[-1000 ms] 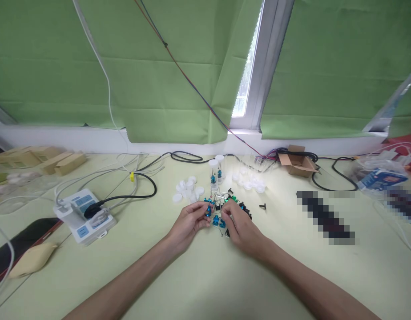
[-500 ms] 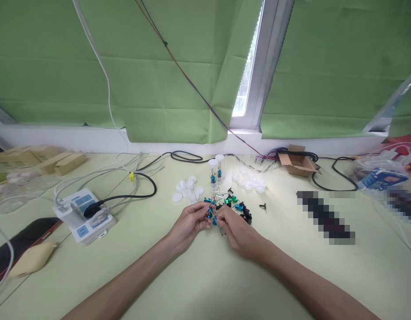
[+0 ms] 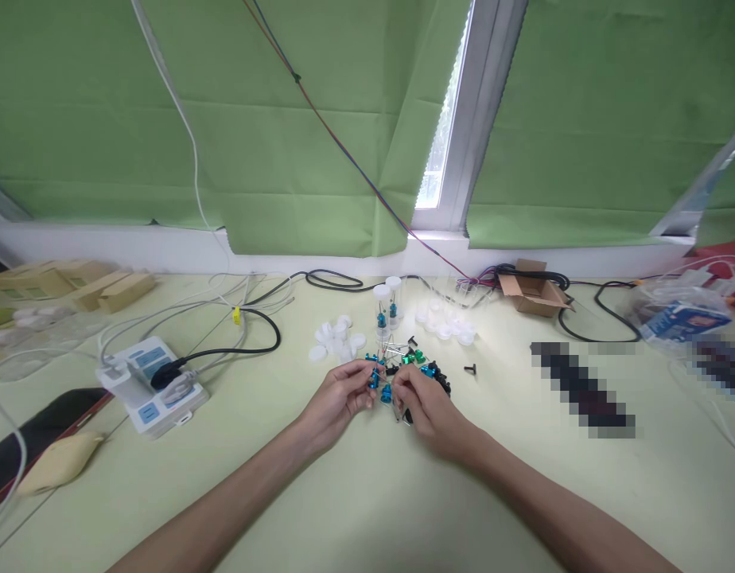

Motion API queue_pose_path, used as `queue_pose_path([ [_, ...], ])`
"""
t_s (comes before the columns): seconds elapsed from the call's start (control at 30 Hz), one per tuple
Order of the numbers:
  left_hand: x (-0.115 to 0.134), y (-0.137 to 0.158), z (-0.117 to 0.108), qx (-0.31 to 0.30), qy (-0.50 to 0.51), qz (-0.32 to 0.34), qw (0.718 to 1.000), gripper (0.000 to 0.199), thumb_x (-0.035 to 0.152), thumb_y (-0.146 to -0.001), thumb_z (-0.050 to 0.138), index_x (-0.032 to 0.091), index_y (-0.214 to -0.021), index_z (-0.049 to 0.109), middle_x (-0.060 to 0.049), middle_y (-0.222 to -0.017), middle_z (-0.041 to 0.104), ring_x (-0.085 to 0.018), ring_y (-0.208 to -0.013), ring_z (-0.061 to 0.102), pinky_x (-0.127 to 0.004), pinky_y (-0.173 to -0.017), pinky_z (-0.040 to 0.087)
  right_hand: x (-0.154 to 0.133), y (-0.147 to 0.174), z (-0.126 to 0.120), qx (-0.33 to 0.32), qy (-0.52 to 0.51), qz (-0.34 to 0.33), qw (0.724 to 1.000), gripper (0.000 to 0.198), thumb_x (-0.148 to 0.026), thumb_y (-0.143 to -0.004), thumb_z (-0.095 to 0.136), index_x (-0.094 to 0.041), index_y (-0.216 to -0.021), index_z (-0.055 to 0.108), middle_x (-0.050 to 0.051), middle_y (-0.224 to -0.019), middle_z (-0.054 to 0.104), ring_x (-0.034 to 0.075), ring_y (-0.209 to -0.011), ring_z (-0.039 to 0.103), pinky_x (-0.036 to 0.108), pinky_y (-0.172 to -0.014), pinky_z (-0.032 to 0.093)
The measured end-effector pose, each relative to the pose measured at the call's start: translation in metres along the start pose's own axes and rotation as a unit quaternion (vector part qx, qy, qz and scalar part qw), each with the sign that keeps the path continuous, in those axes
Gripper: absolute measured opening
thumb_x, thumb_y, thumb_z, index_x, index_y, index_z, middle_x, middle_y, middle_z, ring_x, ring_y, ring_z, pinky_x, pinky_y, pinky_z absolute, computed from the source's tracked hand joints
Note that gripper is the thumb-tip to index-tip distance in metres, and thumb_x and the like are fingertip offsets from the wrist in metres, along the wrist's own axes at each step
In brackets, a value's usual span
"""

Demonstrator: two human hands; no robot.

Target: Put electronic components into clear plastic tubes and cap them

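Note:
Between the thumb and fingers of my left hand (image 3: 336, 402) is a small blue metal part (image 3: 375, 380), with a thin stem on top. My right hand (image 3: 432, 412) is closed just to the right, fingertips pinched; what they hold is hidden. On the table between the hands lies another blue metal part (image 3: 386, 393). Beyond my fingers are green metal parts (image 3: 412, 358), thin silver rods (image 3: 396, 348) and a cluster of black pieces (image 3: 442, 377), partly covered by my right hand. Two clear tubes with white caps (image 3: 381, 306) stand behind, each with a blue part inside.
White round caps (image 3: 337, 338) lie in a pile left of the tubes, and more clear-and-white containers (image 3: 448, 325) sit to the right. A power strip (image 3: 149, 386) with cables is at left. An open cardboard box (image 3: 533, 294) stands at the back right. One black piece (image 3: 471, 369) lies apart.
My right hand has drawn slightly right, away from the left hand, uncovering the blue part between them. The left hand stays nearly still with its blue part.

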State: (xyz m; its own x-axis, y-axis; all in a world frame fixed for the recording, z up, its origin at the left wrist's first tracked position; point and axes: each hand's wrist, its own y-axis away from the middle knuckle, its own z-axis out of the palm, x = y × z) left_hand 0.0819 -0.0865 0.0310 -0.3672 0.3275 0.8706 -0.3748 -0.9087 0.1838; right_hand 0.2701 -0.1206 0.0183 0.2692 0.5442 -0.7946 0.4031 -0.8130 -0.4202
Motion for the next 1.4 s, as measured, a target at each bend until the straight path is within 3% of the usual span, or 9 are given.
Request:
queue_pose_path([
  [0.23, 0.000, 0.000, -0.001, -0.003, 0.000, 0.003, 1.000, 0.023, 0.024, -0.072, 0.082, 0.009, -0.088, 0.074, -0.003, -0.071, 0.063, -0.008, -0.056, 0.058, -0.016, -0.048, 0.048, 0.001, -0.002, -0.002, 0.024, -0.039, 0.046, 0.998, 0.019, -0.028, -0.104, 0.031, -0.022, -0.088, 0.040, -0.001, -0.073, 0.051, 0.014, -0.064, 0.047, 0.029, -0.064, 0.039],
  [0.87, 0.002, 0.001, 0.001, -0.011, -0.021, 0.006, 1.000, 0.026, 0.028, -0.072, 0.082, 0.009, -0.089, 0.073, -0.002, -0.065, 0.062, -0.008, -0.053, 0.055, -0.018, -0.048, 0.046, 0.001, -0.005, -0.010, -0.017, -0.141, 0.087, 0.986, 0.028, -0.045, -0.102, 0.038, -0.022, -0.087, 0.042, -0.003, -0.068, 0.051, 0.014, -0.061, 0.050, 0.031, -0.064, 0.041],
  [1.2, 0.003, 0.002, 0.001, -0.017, -0.065, 0.022, 0.998, 0.021, 0.030, -0.075, 0.079, 0.012, -0.085, 0.072, -0.002, -0.067, 0.063, -0.010, -0.056, 0.055, -0.021, -0.051, 0.044, 0.002, -0.009, -0.008, -0.027, -0.274, 0.128, 0.953, 0.036, -0.055, -0.093, 0.055, -0.022, -0.083, 0.043, -0.005, -0.064, 0.049, 0.013, -0.056, 0.052, 0.031, -0.060, 0.043],
  [1.4, 0.005, 0.003, 0.003, -0.011, -0.073, 0.023, 0.997, 0.022, 0.031, -0.074, 0.080, 0.013, -0.083, 0.072, -0.002, -0.067, 0.063, -0.010, -0.057, 0.055, -0.021, -0.051, 0.044, 0.006, -0.010, -0.006, 0.009, -0.327, 0.150, 0.933, 0.036, -0.053, -0.088, 0.063, -0.021, -0.083, 0.047, -0.004, -0.067, 0.054, 0.012, -0.056, 0.054, 0.030, -0.057, 0.045],
])
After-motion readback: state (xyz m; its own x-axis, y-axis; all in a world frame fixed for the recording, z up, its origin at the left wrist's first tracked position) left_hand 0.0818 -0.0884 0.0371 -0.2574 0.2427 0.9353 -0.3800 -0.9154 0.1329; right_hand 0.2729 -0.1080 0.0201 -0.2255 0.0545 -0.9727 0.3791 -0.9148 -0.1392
